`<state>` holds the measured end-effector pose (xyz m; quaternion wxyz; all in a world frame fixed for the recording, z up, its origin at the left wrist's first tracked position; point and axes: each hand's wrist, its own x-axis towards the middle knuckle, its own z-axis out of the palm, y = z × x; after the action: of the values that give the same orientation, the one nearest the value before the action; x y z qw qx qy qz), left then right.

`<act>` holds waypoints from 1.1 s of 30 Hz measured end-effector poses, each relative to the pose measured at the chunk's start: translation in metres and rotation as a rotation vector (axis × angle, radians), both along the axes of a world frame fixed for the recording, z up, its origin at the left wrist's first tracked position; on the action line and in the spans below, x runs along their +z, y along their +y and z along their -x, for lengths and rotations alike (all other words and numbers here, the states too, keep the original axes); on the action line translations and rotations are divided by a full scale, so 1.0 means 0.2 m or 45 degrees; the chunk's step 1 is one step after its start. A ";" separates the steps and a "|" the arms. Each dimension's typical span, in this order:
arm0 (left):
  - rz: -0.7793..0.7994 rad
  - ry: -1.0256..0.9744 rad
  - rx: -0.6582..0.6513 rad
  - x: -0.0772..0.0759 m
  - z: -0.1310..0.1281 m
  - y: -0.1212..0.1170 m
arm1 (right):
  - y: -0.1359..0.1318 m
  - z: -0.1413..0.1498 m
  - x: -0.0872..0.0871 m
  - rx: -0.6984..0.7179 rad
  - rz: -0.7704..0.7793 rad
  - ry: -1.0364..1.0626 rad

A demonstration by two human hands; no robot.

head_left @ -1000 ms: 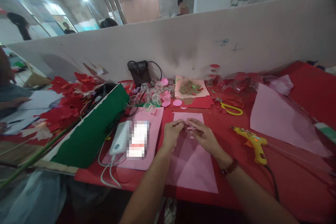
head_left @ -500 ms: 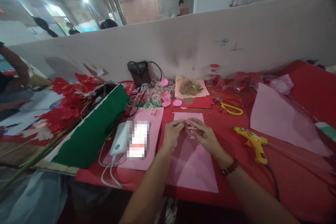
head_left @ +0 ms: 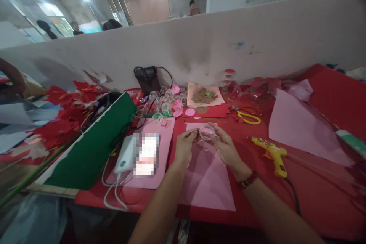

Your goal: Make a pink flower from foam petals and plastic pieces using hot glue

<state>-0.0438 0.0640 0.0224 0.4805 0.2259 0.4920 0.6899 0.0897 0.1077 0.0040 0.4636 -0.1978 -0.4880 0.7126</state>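
A small clear plastic cup (head_left: 207,132) with a pink patch inside is gripped in my right hand (head_left: 225,145), its round opening tilted up toward me. My left hand (head_left: 185,143) is pinched closed right at the cup's left rim; what lies between those fingertips is too small to make out. Under both hands lies a pink sheet (head_left: 208,187) on the red table covering. To the right, a yellow glue gun (head_left: 273,154) with an orange light rests on its side. Yellow-handled scissors or pliers (head_left: 248,117) lie beyond it.
Clear cups (head_left: 166,107) and pink discs (head_left: 190,112) are heaped at the back. Left of me are a white power bank (head_left: 126,154), a lit phone (head_left: 146,154), cables and a green board (head_left: 94,148). Red artificial flowers (head_left: 61,122) stand beyond, near another person's arm (head_left: 11,72).
The cup has turned in my fingers, so its round opening now shows. My right fingers have shifted up around its side. The view has swung slightly to the right.
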 end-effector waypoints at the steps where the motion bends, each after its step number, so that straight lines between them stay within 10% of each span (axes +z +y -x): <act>1: 0.020 0.055 0.003 0.00 0.01 0.00 | 0.00 0.00 0.00 0.014 0.040 0.047; 13: 0.009 0.236 -0.034 -0.01 0.03 -0.01 | -0.01 -0.01 0.00 0.014 0.010 -0.090; 33: 0.087 -0.233 -0.065 -0.05 0.01 0.01 | -0.01 -0.01 0.01 -0.038 -0.370 -0.349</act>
<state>-0.0461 0.0661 0.0133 0.5482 0.1578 0.4634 0.6781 0.0921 0.1048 0.0063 0.4271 -0.2311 -0.6414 0.5940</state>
